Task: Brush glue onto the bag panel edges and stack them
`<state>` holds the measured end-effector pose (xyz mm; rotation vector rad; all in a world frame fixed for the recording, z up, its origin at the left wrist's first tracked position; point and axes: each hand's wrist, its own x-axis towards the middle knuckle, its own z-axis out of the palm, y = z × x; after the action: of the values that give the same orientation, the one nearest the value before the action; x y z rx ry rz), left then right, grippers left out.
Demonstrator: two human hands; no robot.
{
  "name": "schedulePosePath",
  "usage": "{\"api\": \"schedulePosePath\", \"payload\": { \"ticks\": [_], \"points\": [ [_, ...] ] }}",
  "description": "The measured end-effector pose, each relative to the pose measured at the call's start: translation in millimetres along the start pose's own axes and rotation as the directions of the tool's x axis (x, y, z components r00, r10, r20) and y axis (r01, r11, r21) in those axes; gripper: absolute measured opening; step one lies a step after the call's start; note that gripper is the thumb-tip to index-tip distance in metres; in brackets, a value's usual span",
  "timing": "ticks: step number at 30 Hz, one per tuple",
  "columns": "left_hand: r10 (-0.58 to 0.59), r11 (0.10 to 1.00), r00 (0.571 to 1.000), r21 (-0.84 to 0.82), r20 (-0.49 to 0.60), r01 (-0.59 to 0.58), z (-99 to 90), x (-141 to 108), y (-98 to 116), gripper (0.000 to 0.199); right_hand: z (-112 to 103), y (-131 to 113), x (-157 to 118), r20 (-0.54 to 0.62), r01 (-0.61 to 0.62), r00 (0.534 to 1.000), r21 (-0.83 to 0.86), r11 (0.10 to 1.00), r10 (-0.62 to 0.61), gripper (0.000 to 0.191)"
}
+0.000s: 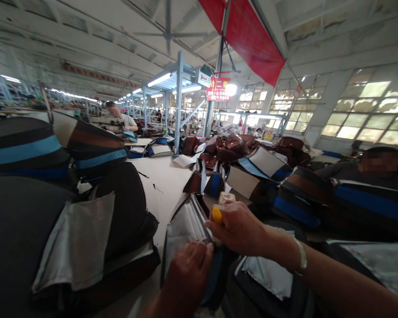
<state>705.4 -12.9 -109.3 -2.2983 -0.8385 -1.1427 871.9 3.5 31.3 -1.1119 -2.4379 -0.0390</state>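
Observation:
A partly sewn bag piece with silvery-grey lining and dark edges lies in front of me on the table. My left hand is closed at its near edge, fingers and thumb pinching the lining by the seam. Just to the right and above, my right hand is wrapped round a tool with a rounded yellow handle. The tool's working end is hidden, so I cannot tell its exact kind. The right hand's fingertips are close to the seam near the left hand. A bracelet circles the right wrist.
Black bag pieces with blue and brown bands are heaped at left; more lie at right. Brown bags are piled behind on the white table. One person sits at far left, another at the right edge.

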Motion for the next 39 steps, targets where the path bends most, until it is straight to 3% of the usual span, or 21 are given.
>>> {"api": "schedulePosePath", "payload": {
  "ticks": [3, 7, 9, 10, 11, 12, 14, 16, 19, 21, 23, 26, 31, 35, 39],
  "points": [
    [-0.002, 1.000, 0.999, -0.009, 0.033, 0.003, 0.9, -2.1, 2.3, 0.019, 5.8, -0.4, 0.8, -0.060, -0.019, 0.998, -0.007, 1.000, 0.019, 0.028],
    [0.001, 0.999, 1.000, -0.042, 0.028, 0.000, 2.4, -3.3, -1.9, 0.019, 8.0, 4.9, 0.5, -0.023, 0.020, 1.000, -0.031, 0.999, -0.021, 0.026],
    [-0.028, 0.995, 1.000, -0.091, -0.010, 0.027, -2.5, -1.0, -10.2, 0.018, 3.0, 11.5, -1.6, -0.148, -0.069, 0.985, 0.126, 0.990, 0.087, 0.024],
    [-0.064, 0.989, 0.998, -0.134, -0.019, 0.061, -7.3, 1.0, -15.9, 0.018, -0.1, 14.9, -4.2, -0.233, -0.123, 0.951, 0.310, 0.943, 0.201, 0.023],
    [-0.110, 0.977, 0.994, -0.186, -0.015, 0.105, -13.4, 3.6, -22.1, 0.018, -2.3, 17.9, -8.3, -0.287, -0.149, 0.894, 0.534, 0.832, 0.344, 0.023],
    [-0.163, 0.957, 0.987, -0.244, -0.009, 0.156, -20.5, 6.4, -28.6, 0.018, -2.7, 20.2, -13.9, -0.282, -0.130, 0.827, 0.746, 0.654, 0.486, 0.023],
    [-0.284, 0.890, 0.958, -0.365, 0.024, 0.273, -35.3, 11.8, -40.3, 0.018, 5.6, 21.4, -29.0, -0.145, -0.017, 0.745, 0.972, 0.236, 0.652, 0.025],
    [-0.389, 0.807, 0.918, -0.449, 0.082, 0.382, -46.4, 14.9, -48.3, 0.015, 27.1, 17.7, -46.2, -0.002, 0.046, 0.740, 0.998, -0.049, 0.673, 0.023],
    [-0.540, 0.689, 0.820, -0.460, 0.191, 0.560, -50.8, 13.3, -53.0, 0.013, 70.1, 4.0, -66.1, 0.090, 0.048, 0.811, 0.975, -0.219, 0.578, 0.022],
    [-0.599, 0.664, 0.773, -0.411, 0.208, 0.625, -49.1, 9.7, -53.8, 0.016, 92.1, -8.2, -71.3, 0.093, 0.037, 0.861, 0.969, -0.244, 0.500, 0.027],
    [-0.584, 0.702, 0.784, -0.355, 0.207, 0.617, -49.4, 6.8, -54.6, 0.019, 102.9, -20.4, -70.7, 0.080, 0.039, 0.882, 0.970, -0.241, 0.464, 0.030],
    [-0.528, 0.751, 0.808, -0.300, 0.262, 0.588, -59.5, 8.4, -54.5, 0.027, 102.5, -35.8, -65.1, 0.035, 0.087, 0.884, 0.967, -0.238, 0.467, 0.031],
    [-0.574, 0.701, 0.720, -0.221, 0.390, 0.678, -80.2, 25.0, -45.5, 0.034, 93.8, -49.2, -59.6, 0.046, 0.035, 0.933, 0.975, -0.220, 0.356, 0.034],
    [-0.615, 0.688, 0.668, -0.128, 0.418, 0.714, -80.0, 34.9, -41.3, 0.042, 95.6, -51.8, -55.9, 0.026, 0.019, 0.969, 0.984, -0.176, 0.247, 0.034],
    [-0.563, 0.705, 0.706, -0.197, 0.430, 0.682, -77.4, 34.4, -44.4, 0.022, 95.0, -53.2, -50.7, -0.017, 0.067, 0.961, 0.982, -0.174, 0.276, 0.032]
  ]
}}
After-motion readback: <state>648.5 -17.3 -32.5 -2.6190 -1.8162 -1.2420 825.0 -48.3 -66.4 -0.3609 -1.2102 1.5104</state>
